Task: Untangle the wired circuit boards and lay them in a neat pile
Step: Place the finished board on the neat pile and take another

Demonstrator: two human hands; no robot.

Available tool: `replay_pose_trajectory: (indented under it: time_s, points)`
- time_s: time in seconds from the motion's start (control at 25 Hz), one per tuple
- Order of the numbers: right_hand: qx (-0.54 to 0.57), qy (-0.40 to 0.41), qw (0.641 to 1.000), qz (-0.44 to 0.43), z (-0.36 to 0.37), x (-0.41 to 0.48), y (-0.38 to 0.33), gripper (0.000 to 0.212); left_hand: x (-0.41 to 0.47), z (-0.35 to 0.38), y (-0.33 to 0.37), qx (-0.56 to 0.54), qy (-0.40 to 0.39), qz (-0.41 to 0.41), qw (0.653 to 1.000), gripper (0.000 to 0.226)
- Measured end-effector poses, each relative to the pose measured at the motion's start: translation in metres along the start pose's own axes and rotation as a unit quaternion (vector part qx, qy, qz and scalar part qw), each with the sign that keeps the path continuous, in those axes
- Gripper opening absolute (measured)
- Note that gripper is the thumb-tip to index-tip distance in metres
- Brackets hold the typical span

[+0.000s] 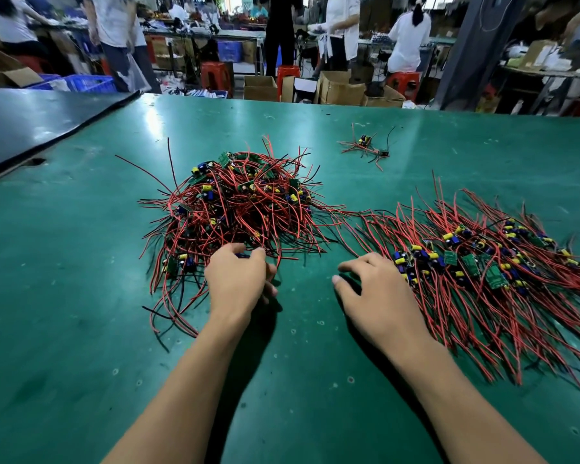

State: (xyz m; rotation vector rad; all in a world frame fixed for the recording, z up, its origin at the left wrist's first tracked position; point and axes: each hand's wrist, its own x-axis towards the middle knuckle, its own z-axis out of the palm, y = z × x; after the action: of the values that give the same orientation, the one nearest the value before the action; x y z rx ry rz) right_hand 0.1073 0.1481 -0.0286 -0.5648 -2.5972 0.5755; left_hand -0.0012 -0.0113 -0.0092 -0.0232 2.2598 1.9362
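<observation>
Tangled heap (238, 202) of wired boards left of middle on the bench (81, 296), all messy. Neat pile (482, 262) on the right, wires lined up. 1 small bunch (365, 147) far off. Maybe half done, lots left. Left hand (238, 279) curled, pinching the heap's near edge. Right hand (372, 289) loose, fingers spread, touching the neat pile's left edge.

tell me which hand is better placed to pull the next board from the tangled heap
Left, probably. The left hand sits at the near edge of the tangled heap, fingers curled among its wires. The right hand rests by the neat pile, away from the heap.
</observation>
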Motion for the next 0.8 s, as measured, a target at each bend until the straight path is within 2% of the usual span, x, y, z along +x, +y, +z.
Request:
replay_pose_trajectory:
  time_s: [0.08, 0.2, 0.32, 0.4, 0.52, 0.6, 0.72, 0.8]
  points:
    - [0.012, 0.002, 1.0, 0.008, -0.002, 0.002, 0.001, 0.029, 0.002, -0.004, 0.002, 0.008, -0.031, -0.014, 0.999, 0.016]
    - [0.026, 0.0, 1.0, 0.001, -0.002, 0.0, -0.002, 0.025, 0.004, -0.007, 0.004, 0.077, -0.069, 0.003, 0.995, 0.02]
    - [0.032, 0.004, 0.999, -0.006, -0.002, -0.001, -0.002, 0.021, 0.006, -0.006, 0.006, 0.143, -0.072, 0.046, 0.986, 0.022]
    - [0.04, 0.007, 0.999, -0.014, -0.002, -0.001, -0.002, 0.02, 0.001, -0.002, 0.007, 0.112, -0.082, 0.046, 0.989, 0.018]
    - [0.042, 0.001, 0.999, -0.03, -0.002, 0.0, -0.004, 0.023, -0.018, 0.008, 0.009, 0.02, -0.166, 0.001, 0.986, 0.017]
    - [0.045, -0.007, 0.998, -0.037, -0.004, 0.0, -0.005, 0.037, -0.029, 0.014, 0.012, -0.028, -0.259, -0.031, 0.965, 0.017]
    - [0.086, -0.028, 0.995, -0.05, -0.01, 0.0, -0.003, 0.061, -0.039, 0.016, 0.015, -0.075, -0.428, -0.064, 0.898, 0.019]
    - [0.115, -0.02, 0.991, -0.069, -0.011, 0.0, -0.003, 0.059, -0.044, 0.016, 0.014, -0.071, -0.515, -0.07, 0.852, 0.028]
